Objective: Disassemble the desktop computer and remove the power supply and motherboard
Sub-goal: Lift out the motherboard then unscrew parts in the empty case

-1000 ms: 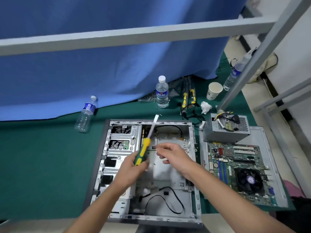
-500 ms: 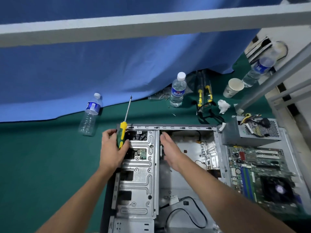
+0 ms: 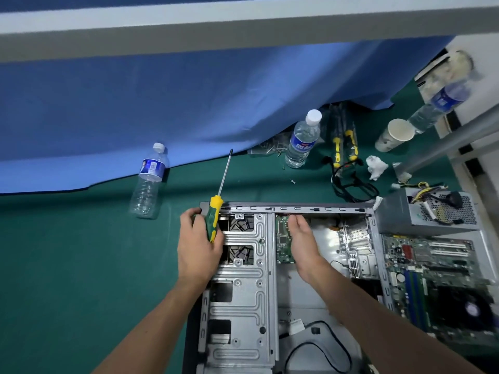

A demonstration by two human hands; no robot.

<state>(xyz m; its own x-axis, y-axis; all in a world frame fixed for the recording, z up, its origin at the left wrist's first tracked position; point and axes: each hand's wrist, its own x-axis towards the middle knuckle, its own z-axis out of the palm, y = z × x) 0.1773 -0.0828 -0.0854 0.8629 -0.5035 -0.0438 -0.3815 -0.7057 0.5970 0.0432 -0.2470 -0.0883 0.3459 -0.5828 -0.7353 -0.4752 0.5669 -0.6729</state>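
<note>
Your left hand (image 3: 199,245) grips the green-and-yellow handle of a screwdriver (image 3: 214,215), its fingers curled over the far left corner of the computer case (image 3: 243,306); the shaft points away from you, past the case edge, over the green mat (image 3: 81,265). Your right hand (image 3: 302,238) reaches down into the case just right of the drive cage (image 3: 251,268), palm turned toward your left hand, fingers fairly straight beside a small green circuit board (image 3: 282,238). Whether they pinch that board you cannot tell from here.

The power supply (image 3: 426,214) already sits outside the case, to the right of your right hand, with its bundle of coloured wires lying on top. Nearer you and still right of that hand, the motherboard (image 3: 437,276) lies on a grey panel, its fan at the near end.

Beyond your left hand, a water bottle (image 3: 148,182) lies near the blue curtain (image 3: 189,103). Beyond your right hand stands another water bottle (image 3: 303,139), with two yellow-handled tools (image 3: 344,147) just right of it, a tangle of black cable (image 3: 351,184) in front of them, a crumpled tissue (image 3: 376,167) and a paper cup (image 3: 395,134) farther right.
</note>
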